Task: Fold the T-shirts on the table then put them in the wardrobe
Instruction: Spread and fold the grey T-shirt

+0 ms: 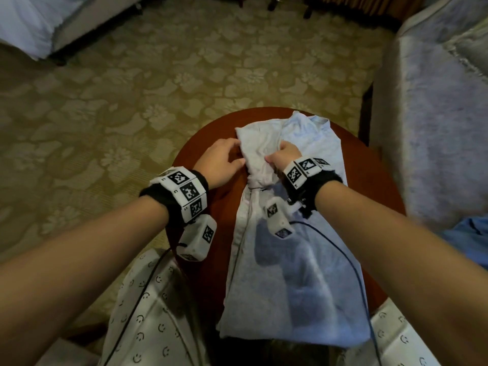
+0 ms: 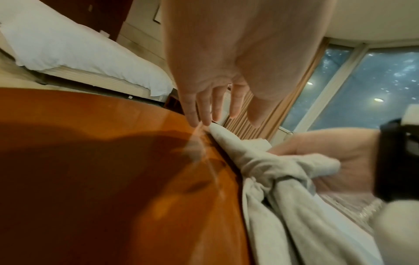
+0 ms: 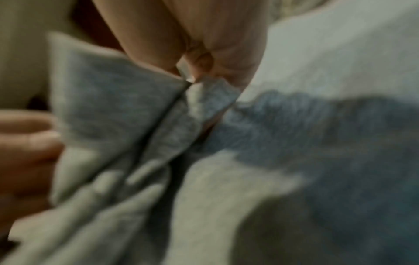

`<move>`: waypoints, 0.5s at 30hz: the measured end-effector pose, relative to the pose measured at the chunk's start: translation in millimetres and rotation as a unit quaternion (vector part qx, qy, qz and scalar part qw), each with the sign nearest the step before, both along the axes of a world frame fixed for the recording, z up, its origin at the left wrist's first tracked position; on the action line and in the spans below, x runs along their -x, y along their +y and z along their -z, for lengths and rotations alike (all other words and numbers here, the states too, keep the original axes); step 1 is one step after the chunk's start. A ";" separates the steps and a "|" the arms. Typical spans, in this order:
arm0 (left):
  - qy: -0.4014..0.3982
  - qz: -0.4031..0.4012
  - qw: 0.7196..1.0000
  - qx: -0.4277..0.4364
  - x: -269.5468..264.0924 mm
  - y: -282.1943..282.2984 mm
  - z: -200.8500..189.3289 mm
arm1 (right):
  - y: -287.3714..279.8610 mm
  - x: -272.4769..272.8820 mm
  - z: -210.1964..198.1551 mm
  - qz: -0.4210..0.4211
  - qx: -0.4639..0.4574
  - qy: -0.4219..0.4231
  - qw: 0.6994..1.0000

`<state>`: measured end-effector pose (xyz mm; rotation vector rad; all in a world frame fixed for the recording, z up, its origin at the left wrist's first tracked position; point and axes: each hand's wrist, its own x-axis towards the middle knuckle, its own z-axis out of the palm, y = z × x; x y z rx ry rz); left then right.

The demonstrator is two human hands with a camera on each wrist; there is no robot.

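A pale blue T-shirt [image 1: 295,249] lies lengthwise on the round reddish-brown table [image 1: 211,225], its hem hanging over the near edge. My right hand [image 1: 282,155] grips a bunched fold of the shirt's sleeve near the shoulder; the right wrist view shows the fingers [image 3: 199,61] pinching cloth [image 3: 127,114], blurred. My left hand [image 1: 224,159] hovers just left of that fold with straight fingers [image 2: 204,111] above the table top [image 2: 113,179], beside the sleeve's edge [image 2: 229,139]. It holds nothing.
Patterned carpet [image 1: 158,75] surrounds the table. A bed with white linen [image 1: 29,19] stands at the far left, a pale upholstered seat [image 1: 435,114] at the right, with blue cloth [image 1: 472,241] beside my right arm. Cables [image 1: 343,254] run from the wrist cameras across the shirt.
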<state>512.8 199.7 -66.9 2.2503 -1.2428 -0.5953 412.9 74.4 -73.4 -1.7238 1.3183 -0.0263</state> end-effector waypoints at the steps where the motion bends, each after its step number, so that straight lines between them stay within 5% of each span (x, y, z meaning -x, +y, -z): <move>1: -0.008 0.020 1.000 -0.001 3.5 -2.7 1.0 | -1.5 3.1 -1.1 -0.001 0.009 -0.004 1.000; 7: -0.014 0.062 0.997 -0.048 13.9 -23.3 11.3 | -16.9 13.5 -1.7 -0.010 0.014 0.033 0.999; 11: 0.029 -0.037 0.999 -0.025 11.5 -38.1 10.5 | -42.3 39.1 -0.2 0.102 0.105 0.020 0.989; 15: 0.094 -0.122 0.988 0.007 3.7 -51.6 14.7 | -69.5 69.9 1.1 0.152 0.121 0.147 0.970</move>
